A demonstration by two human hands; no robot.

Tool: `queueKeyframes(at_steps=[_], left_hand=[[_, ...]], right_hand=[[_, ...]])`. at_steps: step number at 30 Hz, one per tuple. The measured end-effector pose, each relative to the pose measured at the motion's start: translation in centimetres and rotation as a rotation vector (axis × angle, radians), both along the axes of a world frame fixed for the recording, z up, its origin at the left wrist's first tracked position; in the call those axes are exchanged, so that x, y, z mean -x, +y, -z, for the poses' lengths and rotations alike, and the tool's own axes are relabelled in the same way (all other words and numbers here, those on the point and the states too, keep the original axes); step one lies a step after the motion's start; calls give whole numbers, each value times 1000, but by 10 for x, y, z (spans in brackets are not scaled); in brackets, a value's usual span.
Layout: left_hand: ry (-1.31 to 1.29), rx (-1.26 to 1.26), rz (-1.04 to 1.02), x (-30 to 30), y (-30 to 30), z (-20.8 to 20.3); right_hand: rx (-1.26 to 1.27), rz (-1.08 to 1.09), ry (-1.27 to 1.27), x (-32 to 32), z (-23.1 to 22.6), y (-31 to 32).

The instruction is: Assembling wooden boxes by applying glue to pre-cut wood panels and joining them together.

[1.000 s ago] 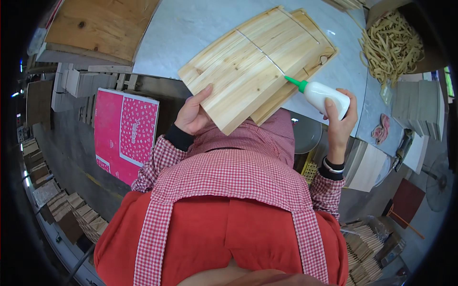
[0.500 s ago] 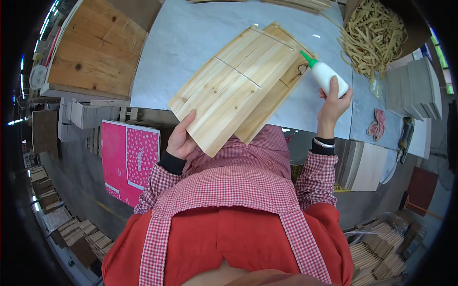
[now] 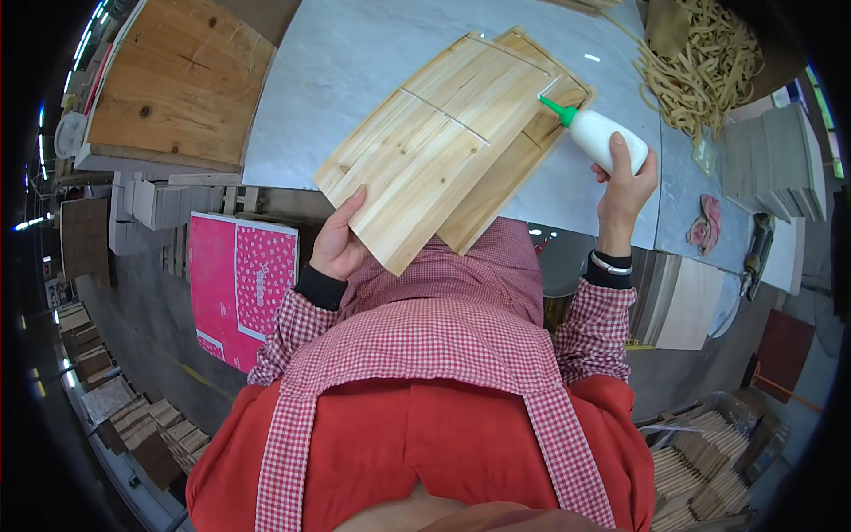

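My left hand (image 3: 339, 244) grips the near left corner of a pale wooden board (image 3: 425, 146), thumb on top and fingers hidden beneath. Two narrow grooves cross this board, with a whitish line along each. A second grooved board (image 3: 507, 182) lies partly under it, showing along the right side and at the far end. In my right hand (image 3: 625, 182) is a white squeeze bottle (image 3: 607, 142) with a green nozzle. It is held tilted, the tip down at the upper board's right edge, close to the end of the far groove.
The boards rest on a pale grey table (image 3: 292, 106). A wooden box (image 3: 173, 89) stands on its left. At the far right are a heap of tan bands (image 3: 709, 62), a pink cloth (image 3: 705, 226) and stacked grey panels (image 3: 776, 164). A pink printed panel (image 3: 239, 284) stands below left.
My right hand has brought the bottle's nozzle left and down, from the far groove's end to the upper board's right edge. My left hand keeps its hold on the board.
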State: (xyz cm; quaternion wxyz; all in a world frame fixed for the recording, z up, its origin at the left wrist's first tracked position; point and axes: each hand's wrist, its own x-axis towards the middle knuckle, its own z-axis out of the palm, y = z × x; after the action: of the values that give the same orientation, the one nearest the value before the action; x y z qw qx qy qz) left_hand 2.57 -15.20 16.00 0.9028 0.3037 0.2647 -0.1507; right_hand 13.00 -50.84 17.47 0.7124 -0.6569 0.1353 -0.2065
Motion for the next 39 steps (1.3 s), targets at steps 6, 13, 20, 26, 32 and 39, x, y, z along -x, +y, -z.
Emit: queueKeyframes(at_steps=[6, 13, 20, 26, 32, 39], left_hand=[[-35, 27, -3, -5, -1, -1], [-56, 79, -10, -13, 1, 2], [-98, 67, -7, -27, 5, 9], [-123, 67, -22, -35, 0, 8], [-91, 15, -58, -35, -4, 10], [-109, 45, -47, -35, -6, 7]], right_hand=[[-27, -116, 25, 24, -9, 16], [16, -228, 29, 54, -19, 37], [106, -346, 26, 87, -26, 58], [166, -416, 10, 111, -21, 74], [170, -453, 61, 130, -27, 88], [216, -374, -10, 130, -28, 90]])
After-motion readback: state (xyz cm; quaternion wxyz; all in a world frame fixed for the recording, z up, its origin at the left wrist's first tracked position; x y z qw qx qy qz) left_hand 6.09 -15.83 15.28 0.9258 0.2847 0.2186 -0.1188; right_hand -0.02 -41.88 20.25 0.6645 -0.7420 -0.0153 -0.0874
